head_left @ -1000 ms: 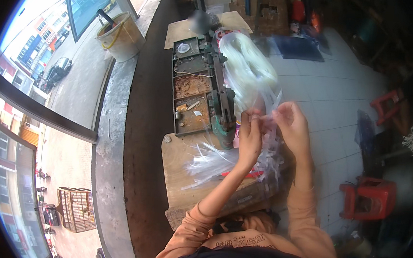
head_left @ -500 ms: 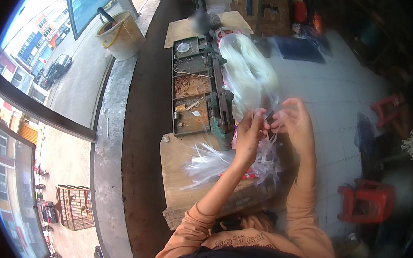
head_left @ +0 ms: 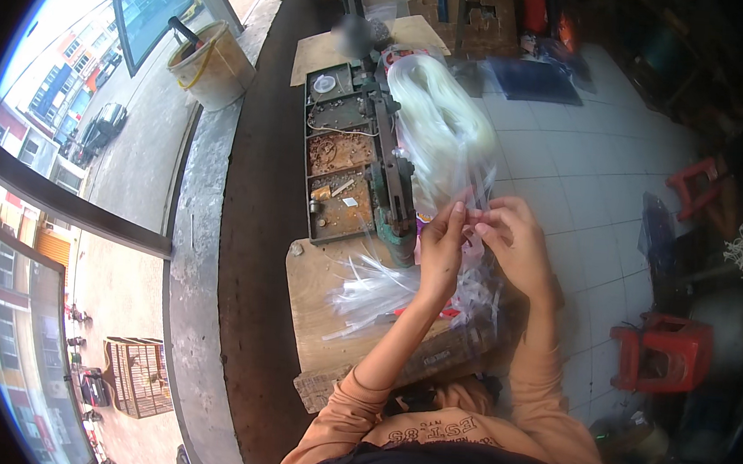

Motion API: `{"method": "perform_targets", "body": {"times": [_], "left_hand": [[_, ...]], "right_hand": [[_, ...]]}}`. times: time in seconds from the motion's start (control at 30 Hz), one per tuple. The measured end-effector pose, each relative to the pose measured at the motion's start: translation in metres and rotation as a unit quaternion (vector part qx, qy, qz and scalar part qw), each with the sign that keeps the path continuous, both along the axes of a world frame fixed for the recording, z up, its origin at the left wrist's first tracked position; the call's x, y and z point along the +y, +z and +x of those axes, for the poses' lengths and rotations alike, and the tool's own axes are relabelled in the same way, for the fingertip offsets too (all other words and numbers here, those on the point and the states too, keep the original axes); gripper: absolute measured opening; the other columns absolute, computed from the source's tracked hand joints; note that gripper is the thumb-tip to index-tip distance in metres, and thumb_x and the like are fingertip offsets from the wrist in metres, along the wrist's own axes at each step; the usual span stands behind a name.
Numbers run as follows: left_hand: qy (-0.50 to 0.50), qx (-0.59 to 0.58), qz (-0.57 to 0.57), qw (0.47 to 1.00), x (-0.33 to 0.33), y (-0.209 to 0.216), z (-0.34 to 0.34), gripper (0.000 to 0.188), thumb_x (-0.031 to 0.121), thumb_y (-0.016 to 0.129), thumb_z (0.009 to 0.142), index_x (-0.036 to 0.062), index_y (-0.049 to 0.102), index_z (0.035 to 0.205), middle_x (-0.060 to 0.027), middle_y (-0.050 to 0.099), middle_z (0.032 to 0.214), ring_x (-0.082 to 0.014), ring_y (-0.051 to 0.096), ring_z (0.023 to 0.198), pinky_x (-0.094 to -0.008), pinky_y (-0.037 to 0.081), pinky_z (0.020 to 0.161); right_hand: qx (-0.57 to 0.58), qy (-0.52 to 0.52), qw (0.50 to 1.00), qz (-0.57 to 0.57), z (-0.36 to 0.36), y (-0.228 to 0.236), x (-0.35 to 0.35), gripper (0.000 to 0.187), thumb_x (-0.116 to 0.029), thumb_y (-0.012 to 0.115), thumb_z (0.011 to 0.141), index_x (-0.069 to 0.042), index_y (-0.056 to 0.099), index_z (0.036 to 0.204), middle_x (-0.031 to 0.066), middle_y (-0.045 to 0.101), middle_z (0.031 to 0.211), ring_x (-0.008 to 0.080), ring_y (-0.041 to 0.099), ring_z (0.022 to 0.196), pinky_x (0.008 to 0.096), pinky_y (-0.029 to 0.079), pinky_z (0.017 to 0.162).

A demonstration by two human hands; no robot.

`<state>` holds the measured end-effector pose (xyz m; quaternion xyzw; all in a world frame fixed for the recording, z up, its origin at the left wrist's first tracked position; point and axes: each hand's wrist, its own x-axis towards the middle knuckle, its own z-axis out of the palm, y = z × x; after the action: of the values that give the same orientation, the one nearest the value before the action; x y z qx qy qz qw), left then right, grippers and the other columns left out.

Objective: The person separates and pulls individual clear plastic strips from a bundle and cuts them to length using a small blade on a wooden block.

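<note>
A thick, pale skein of translucent plastic strips (head_left: 437, 119) lies beyond my hands, its near end running to my fingers. My left hand (head_left: 443, 248) is closed, thumb and fingertips pinching thin clear strips. Just to its right, my right hand (head_left: 517, 248) is also closed in a pinch on the strips, its fingertips meeting those of the left. How the strips cross between the fingers is too fine to make out. Under and left of my left forearm, a loose pile of cut plastic strips (head_left: 371, 289) spreads over the wooden bench (head_left: 310, 293), with something red partly beneath it.
Left of the skein runs a long green metal machine (head_left: 398, 201), beside a dark compartmented tray (head_left: 328, 225) of scraps. A bucket (head_left: 219, 67) stands on the window ledge (head_left: 198, 218). Red plastic stools (head_left: 663, 355) are on the tiled floor at right; a wooden cage (head_left: 140, 375) is outside.
My right hand has come down and left, closing its fingers beside the left hand's. Both hands sit closer together, still on the strips.
</note>
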<state>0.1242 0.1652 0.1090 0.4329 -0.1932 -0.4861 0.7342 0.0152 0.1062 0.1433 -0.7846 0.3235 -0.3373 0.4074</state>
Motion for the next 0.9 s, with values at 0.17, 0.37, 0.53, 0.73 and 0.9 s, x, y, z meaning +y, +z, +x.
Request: {"method": "perform_targets", "body": {"times": [0.17, 0.37, 0.53, 0.73, 0.9], "left_hand": [[-0.004, -0.032, 0.011, 0.999, 0.001, 0.005, -0.001, 0.037, 0.021, 0.052, 0.092, 0.0045, 0.050, 0.125, -0.0051, 0.059, 0.105, -0.0102, 0.056, 0.091, -0.0257, 0.048, 0.078], [0.021, -0.154, -0.028, 0.988, -0.002, -0.007, 0.005, 0.038, 0.015, 0.051, 0.091, 0.0045, 0.048, 0.127, -0.0053, 0.059, 0.105, -0.0070, 0.053, 0.075, -0.0213, 0.046, 0.064], [0.070, -0.332, 0.060, 0.939, 0.001, -0.008, -0.002, 0.060, 0.007, 0.059, 0.082, 0.0047, 0.031, 0.136, -0.0143, 0.054, 0.105, -0.0188, 0.053, 0.081, -0.0284, 0.044, 0.074], [0.205, -0.608, -0.066, 0.764, 0.014, -0.008, -0.015, 0.075, 0.004, 0.069, 0.070, 0.0007, 0.031, 0.135, -0.0266, 0.039, 0.123, -0.0400, 0.043, 0.109, -0.0422, 0.038, 0.091], [0.049, -0.684, -0.088, 0.723, 0.022, -0.015, -0.013, 0.046, 0.005, 0.066, 0.069, 0.0008, 0.051, 0.112, -0.0203, 0.047, 0.117, -0.0352, 0.046, 0.110, -0.0475, 0.034, 0.097]], "right_hand": [[0.052, -0.024, 0.995, -0.086, -0.001, 0.000, 0.000, 0.017, -0.012, 0.071, 0.072, -0.001, 0.065, 0.083, 0.0153, 0.054, 0.107, 0.0286, 0.056, 0.098, 0.0352, 0.045, 0.082], [0.011, -0.064, 0.992, -0.108, 0.003, 0.004, 0.001, 0.008, -0.010, 0.065, 0.075, -0.002, 0.066, 0.077, 0.0134, 0.055, 0.107, 0.0288, 0.054, 0.101, 0.0361, 0.042, 0.085], [-0.155, -0.001, 0.979, 0.131, -0.003, 0.034, 0.001, 0.012, -0.011, 0.059, 0.082, -0.002, 0.062, 0.087, 0.0087, 0.058, 0.102, 0.0190, 0.054, 0.101, 0.0318, 0.039, 0.088], [-0.135, 0.133, 0.957, 0.218, -0.001, 0.074, 0.002, 0.023, -0.015, 0.054, 0.088, 0.002, 0.053, 0.104, 0.0090, 0.060, 0.090, 0.0121, 0.055, 0.088, 0.0279, 0.039, 0.087], [-0.081, 0.153, 0.968, 0.182, 0.000, 0.089, 0.006, 0.031, -0.018, 0.055, 0.088, 0.001, 0.050, 0.113, 0.0124, 0.061, 0.099, 0.0137, 0.054, 0.092, 0.0318, 0.040, 0.088]]}}
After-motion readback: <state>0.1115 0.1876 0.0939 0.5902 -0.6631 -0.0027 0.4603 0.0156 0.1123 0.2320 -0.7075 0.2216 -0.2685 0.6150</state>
